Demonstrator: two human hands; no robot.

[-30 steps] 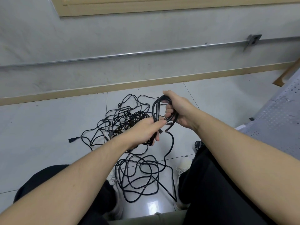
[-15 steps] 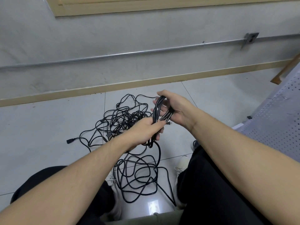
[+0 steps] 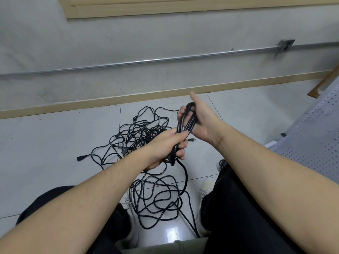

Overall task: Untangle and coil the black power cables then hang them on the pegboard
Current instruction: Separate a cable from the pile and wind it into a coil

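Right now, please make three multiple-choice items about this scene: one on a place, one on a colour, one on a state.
1. Where does the tangled cable pile lie?
A. on the floor
B. on a table
C. on a shelf

2. What colour are the cables?
A. white
B. black
C. orange

3. What is the left hand doing?
A. resting open
B. gripping the coiled cable
C. pointing at the wall

Answers: 1 A, the pile spreads over floor tiles; 2 B, every strand is black; 3 B, fingers curl round the loops.

Bare forearms, black trousers [image 3: 238, 208], pale shoes [image 3: 206, 187], greenish shirt hem [image 3: 165, 247].
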